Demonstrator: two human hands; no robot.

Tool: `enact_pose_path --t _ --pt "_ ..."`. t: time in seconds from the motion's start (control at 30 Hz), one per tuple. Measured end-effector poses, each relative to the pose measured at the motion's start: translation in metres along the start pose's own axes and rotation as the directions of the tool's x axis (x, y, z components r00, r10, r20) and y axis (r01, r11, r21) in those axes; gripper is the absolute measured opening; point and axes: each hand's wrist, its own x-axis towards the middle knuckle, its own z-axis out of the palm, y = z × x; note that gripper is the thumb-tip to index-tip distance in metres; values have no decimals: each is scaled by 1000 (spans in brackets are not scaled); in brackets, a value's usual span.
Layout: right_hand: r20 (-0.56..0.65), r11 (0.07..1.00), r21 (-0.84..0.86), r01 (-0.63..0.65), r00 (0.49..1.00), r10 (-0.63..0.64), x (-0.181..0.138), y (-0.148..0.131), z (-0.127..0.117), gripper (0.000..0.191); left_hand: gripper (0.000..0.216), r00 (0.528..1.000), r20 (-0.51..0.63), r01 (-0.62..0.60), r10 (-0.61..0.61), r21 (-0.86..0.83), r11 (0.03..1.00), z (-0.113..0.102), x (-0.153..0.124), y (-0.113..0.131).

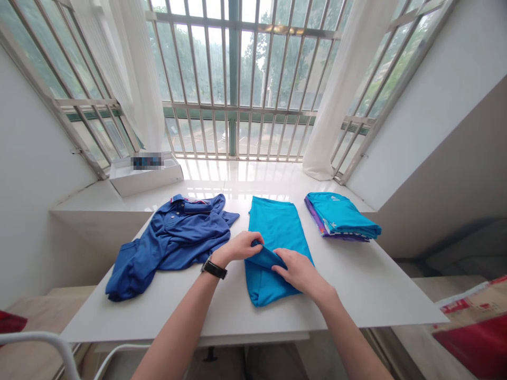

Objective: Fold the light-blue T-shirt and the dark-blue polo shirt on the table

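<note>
The white table (356,285) bears a rumpled blue polo (174,240) at left, the teal shirt (277,227) in the middle and a folded stack (340,216) at far right, and my left hand (241,247) and my right hand (301,272) both pinch the teal shirt's near fold, one from each side.

**Nothing legible in this one**

You won't get a single readable word out of this view. The label on the white box (146,177) by the window is smeared out. The folded teal shirt (343,215) topping the pile on the right has a small white mark, too tiny to make out. The carton (469,303) at the far right edge shows red print, but no letters you could spell.
</note>
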Motion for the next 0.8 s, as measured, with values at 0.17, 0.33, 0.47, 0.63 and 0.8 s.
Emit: enact_pose_path --t 0.17,0.33,0.47,0.63,0.8 --pt "133 995 95 -9 991 -3 3 24 -19 24 19 995 -95 4 2 59 998 6 3 -3" --pt "40 1000 -14 -2 999 3 12 25 -6 37 18 982 -186 -10 21 58 998 18 6 -1" --pt "-12 996 -80 -49 999 48 27 4 16 29 20 971 -235 -16 32 71 997 26 8 -2" --pt "-32 997 13 -76 997 76 40 10 27 29 19 975 -223 24 7 136 990 31 9 -8" --pt "16 949 315 -7 1000 2 46 36 22 34 18 963 -267 8 36 161 987 32 11 -14"
